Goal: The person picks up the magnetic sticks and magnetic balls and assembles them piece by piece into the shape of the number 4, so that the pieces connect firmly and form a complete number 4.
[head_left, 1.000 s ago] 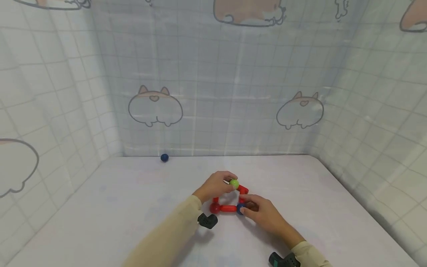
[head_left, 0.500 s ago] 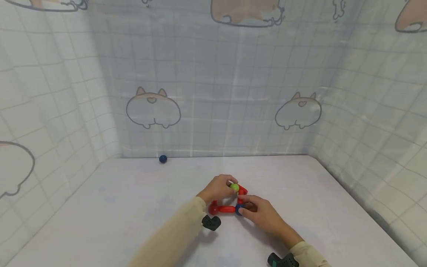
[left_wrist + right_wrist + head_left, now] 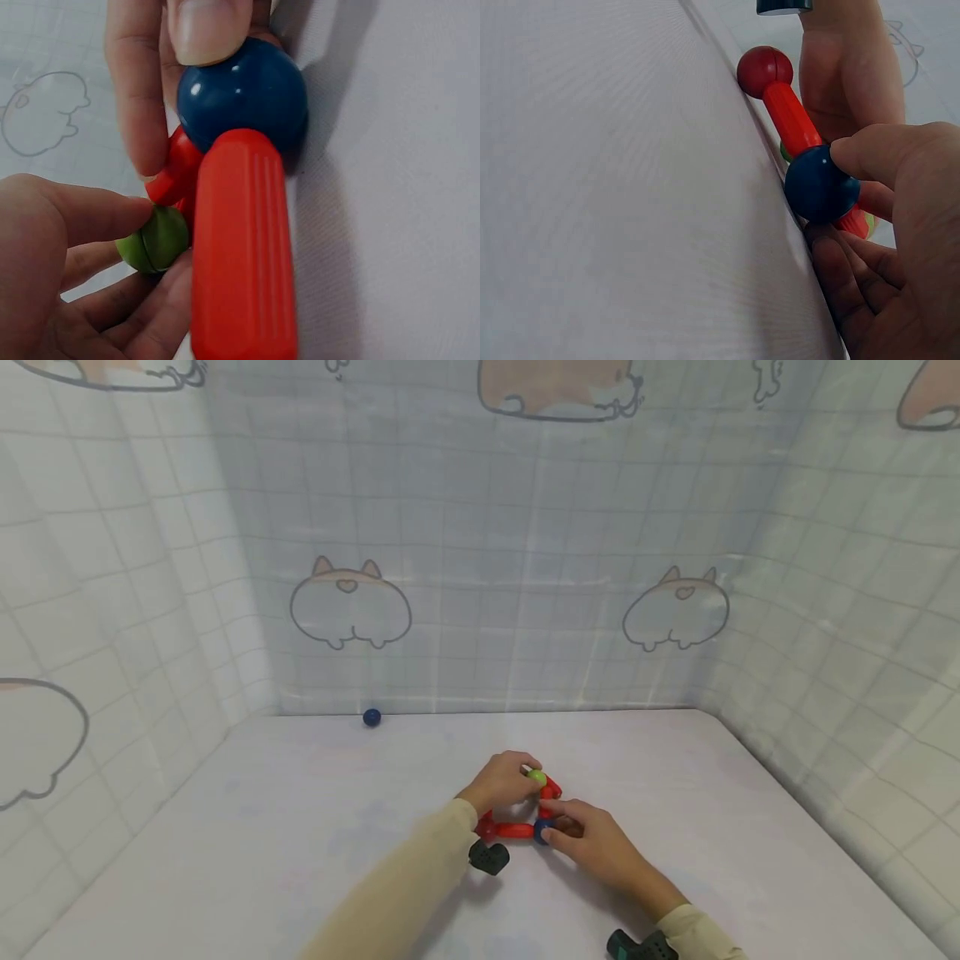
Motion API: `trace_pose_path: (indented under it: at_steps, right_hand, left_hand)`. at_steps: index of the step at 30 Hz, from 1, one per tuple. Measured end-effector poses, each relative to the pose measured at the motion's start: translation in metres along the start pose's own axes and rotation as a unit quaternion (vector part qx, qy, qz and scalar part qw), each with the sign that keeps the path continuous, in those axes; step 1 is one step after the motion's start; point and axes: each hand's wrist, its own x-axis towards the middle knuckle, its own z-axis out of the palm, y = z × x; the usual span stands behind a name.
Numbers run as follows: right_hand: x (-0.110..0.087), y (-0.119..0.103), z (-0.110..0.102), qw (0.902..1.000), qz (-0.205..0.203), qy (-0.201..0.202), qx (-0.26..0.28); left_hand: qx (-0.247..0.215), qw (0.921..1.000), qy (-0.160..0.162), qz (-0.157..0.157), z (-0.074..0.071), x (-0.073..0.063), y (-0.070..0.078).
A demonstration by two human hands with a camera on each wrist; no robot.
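In the head view, my left hand [image 3: 506, 781] pinches a green ball [image 3: 537, 777] and my right hand [image 3: 600, 843] pinches a blue ball [image 3: 542, 832] over the desk [image 3: 300, 810]. A red rod [image 3: 514, 831] links the blue ball to a red ball [image 3: 487, 830]; a dark blue ball [image 3: 372, 717] sits at the far edge.

In the left wrist view, my right thumb presses the blue ball; red pieces [image 3: 180, 169] show behind it, though I can't tell quite how they meet the green ball.

In the right wrist view, the red ball caps the rod's other end.
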Motion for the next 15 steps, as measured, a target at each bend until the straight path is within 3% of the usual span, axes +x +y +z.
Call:
trace_pose_path:
  at_steps: [6,15]
  right_hand:
    - [-0.0017,-0.001,-0.0013,0.9999,-0.003,0.004,-0.009]
    - [-0.0023,-0.0024,0.0011,0.9999,-0.012,0.003,-0.007]
  left_hand:
    - [-0.02,0.9997,0.012,0.006,0.0059,0.0052,0.0017]
    - [-0.053,0.9984,-0.009,-0.017,0.0081,0.0049,0.0032]
